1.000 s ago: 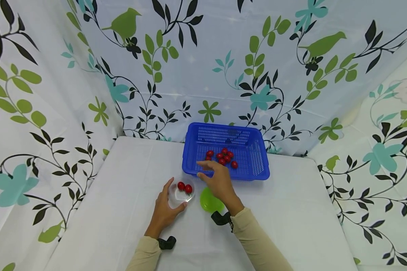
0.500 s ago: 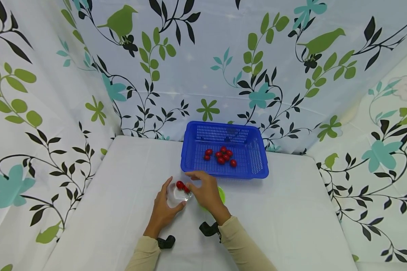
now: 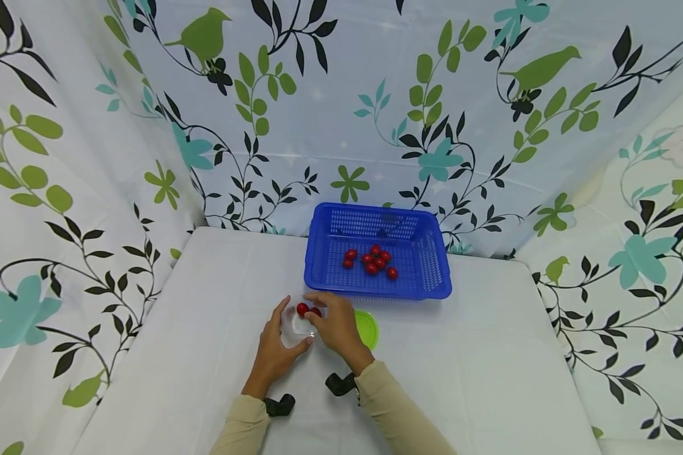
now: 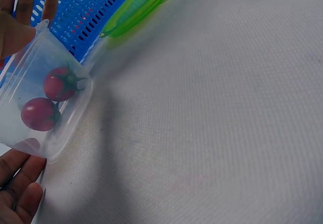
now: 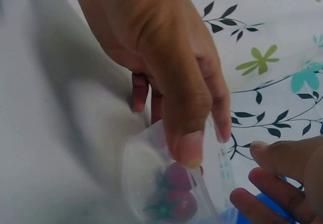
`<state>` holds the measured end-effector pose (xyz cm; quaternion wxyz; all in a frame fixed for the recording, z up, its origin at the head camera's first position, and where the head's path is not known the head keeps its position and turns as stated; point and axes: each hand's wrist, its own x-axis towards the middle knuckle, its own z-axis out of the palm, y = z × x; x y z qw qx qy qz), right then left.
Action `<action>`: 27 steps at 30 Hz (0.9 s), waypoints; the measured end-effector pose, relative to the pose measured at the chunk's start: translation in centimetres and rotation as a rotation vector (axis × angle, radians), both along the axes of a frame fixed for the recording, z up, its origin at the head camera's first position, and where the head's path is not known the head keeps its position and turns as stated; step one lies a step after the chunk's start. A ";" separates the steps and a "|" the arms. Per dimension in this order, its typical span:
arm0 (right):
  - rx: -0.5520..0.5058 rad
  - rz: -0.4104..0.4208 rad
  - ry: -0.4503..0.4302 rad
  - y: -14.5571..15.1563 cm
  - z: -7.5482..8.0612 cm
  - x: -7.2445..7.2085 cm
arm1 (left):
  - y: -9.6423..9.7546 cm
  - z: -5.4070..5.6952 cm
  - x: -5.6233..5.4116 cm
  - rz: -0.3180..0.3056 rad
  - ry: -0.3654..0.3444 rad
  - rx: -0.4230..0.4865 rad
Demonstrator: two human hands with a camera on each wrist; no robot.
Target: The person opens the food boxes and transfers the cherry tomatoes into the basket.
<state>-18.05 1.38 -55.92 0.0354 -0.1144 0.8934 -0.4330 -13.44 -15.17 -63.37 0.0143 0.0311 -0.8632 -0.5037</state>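
Note:
My left hand [image 3: 276, 346] grips a clear plastic container [image 3: 291, 326], its thumb on the near side and its fingers round the far left. Two red cherry tomatoes with green stems show inside through the wall, an upper tomato [image 4: 59, 84] and a lower tomato [image 4: 38, 114] in the left wrist view. Over the container's right side hovers my right hand [image 3: 339, 328]. Its fingers [image 5: 257, 176] are spread apart, with nothing visible between them in the right wrist view. Whether its thumb touches a tomato cannot be told.
Just beyond stands a blue perforated basket [image 3: 432, 287] with several cherry tomatoes [image 3: 375, 259] on its floor. A round lime-green plastic piece, lid-like [image 3: 367, 330], lies right of the container, partly behind my right hand. White cloth [image 3: 489, 354] covers the table; patterned curtains [image 3: 330, 126] surround it.
My right hand has moved left, from in front of the basket and over the green piece to above the clear container. The left hand keeps its grip in place.

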 end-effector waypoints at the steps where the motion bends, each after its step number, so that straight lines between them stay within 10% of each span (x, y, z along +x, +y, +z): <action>1: 0.007 0.003 0.006 -0.1 -0.2 -0.1 | 0.0 0.0 0.0 0.001 0.005 -0.003; 27: 0.236 0.042 0.069 -3.7 -2.4 -1.4 | -0.3 -0.3 -0.1 -0.013 0.046 0.013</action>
